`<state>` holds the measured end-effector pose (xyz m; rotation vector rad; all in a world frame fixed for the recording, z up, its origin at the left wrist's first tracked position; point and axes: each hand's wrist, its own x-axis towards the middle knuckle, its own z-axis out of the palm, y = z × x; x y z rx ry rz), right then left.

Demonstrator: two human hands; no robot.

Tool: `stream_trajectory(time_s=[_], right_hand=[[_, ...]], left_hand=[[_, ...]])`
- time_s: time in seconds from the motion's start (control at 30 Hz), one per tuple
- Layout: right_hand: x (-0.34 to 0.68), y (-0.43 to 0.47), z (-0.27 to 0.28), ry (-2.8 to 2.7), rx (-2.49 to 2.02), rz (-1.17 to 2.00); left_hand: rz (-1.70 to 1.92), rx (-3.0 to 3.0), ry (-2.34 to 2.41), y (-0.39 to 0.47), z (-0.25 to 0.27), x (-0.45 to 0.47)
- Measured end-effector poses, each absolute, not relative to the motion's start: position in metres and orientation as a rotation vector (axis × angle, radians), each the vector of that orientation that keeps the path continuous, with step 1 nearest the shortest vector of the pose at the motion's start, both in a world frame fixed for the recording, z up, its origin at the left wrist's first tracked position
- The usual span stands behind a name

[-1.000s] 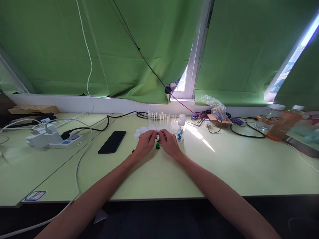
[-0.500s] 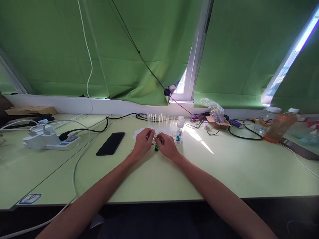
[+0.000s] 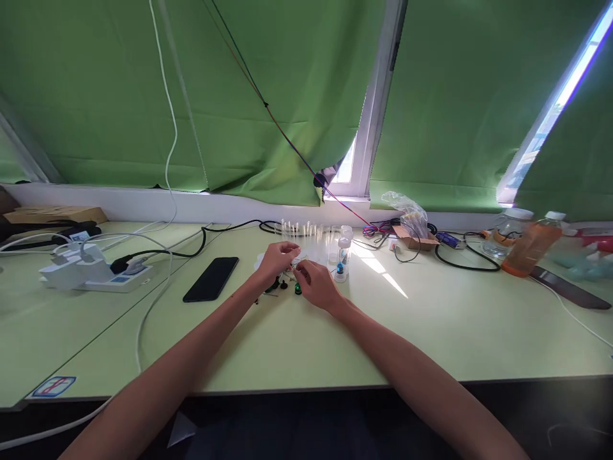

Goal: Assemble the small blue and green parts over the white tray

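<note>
Both hands are close together over small parts on the pale table [image 3: 268,358]. My left hand [image 3: 278,260] is closed, its thumb and fingertips pinched on something too small to make out. Just to its right, my right hand [image 3: 317,285] is closed too, with bent fingers meeting around something I cannot name. A small green round part [image 3: 297,289] with a dark base lies beside the right hand's fingers. Small black parts [image 3: 284,285] lie below the left hand. Clear tubes [image 3: 306,231] stand behind the hands, and a clear container with a blue part [image 3: 340,268] stands to their right.
A black phone [image 3: 211,279] lies to the left, near a white power strip [image 3: 100,275] with plugs and cables. At the right stand an orange bottle [image 3: 532,246] and a clear jar [image 3: 507,233]. A small cardboard box [image 3: 416,240] with a plastic bag is at the back.
My left hand has risen slightly, exposing black parts beneath it. The right hand has shifted slightly left and down in view. The whole view has moved a little.
</note>
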<state>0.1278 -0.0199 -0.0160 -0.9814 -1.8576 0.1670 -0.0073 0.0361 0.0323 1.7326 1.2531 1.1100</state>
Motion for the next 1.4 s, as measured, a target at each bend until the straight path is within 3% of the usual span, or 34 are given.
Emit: stream_trajectory(time_s=[0.3,0.87,1.23,1.4], right_hand=[[0.127,-0.015,-0.019,-1.849,-0.923,0.152],[0.127,-0.013,-0.022,-1.783,-0.926,0.188],[0.131,-0.014,-0.019,-1.806,-0.915,0.172],[0.132,-0.015,-0.018,-1.816,-0.948,0.165]], left_hand=[[0.842,2.207,1.378,0.071,0.045,0.029],[1.086,2.394,1.268,0.078,0.038,0.048],[1.796,2.2,1.045,0.044,0.039,0.024],[1.897,2.285,0.975,0.019,0.03,0.0]])
